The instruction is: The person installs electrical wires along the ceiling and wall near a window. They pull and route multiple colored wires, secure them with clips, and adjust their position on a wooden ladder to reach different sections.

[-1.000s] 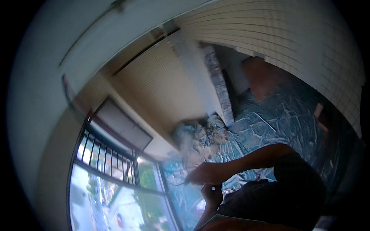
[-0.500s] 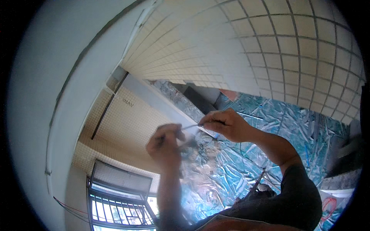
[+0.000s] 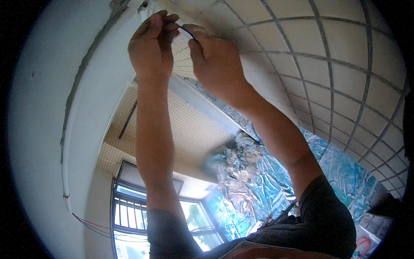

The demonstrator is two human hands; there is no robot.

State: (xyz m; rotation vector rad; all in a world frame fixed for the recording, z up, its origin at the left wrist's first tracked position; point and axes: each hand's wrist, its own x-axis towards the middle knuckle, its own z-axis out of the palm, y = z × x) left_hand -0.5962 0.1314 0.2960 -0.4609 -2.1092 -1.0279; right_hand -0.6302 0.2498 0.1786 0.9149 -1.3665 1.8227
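Observation:
Both my arms reach up towards the top of the view. A short length of thin dark wire (image 3: 188, 32), bluish in places, runs between my hands. At its left end my left hand (image 3: 151, 52) pinches it with thumb and fingers. My right hand (image 3: 220, 60) grips the other end between thumb and forefinger; the rest of its fingers are partly hidden. Just above my left hand is a small white fitting (image 3: 136, 4) at the ceiling groove. How far the wire extends beyond my fingers is hidden.
A tiled wall (image 3: 345, 43) rises close at my right. White conduit (image 3: 65, 172) follows the plaster surface at the left, with loose thin wires (image 3: 92, 226) hanging from its end. Crumpled blue-green sheeting (image 3: 276, 172) and rubble (image 3: 241, 168) cover the floor. A barred window (image 3: 131, 211) stands lower left.
Both hands have risen together from mid-view to the top, up to the ceiling corner, still holding the wire. The view has shifted, bringing the white fitting into sight.

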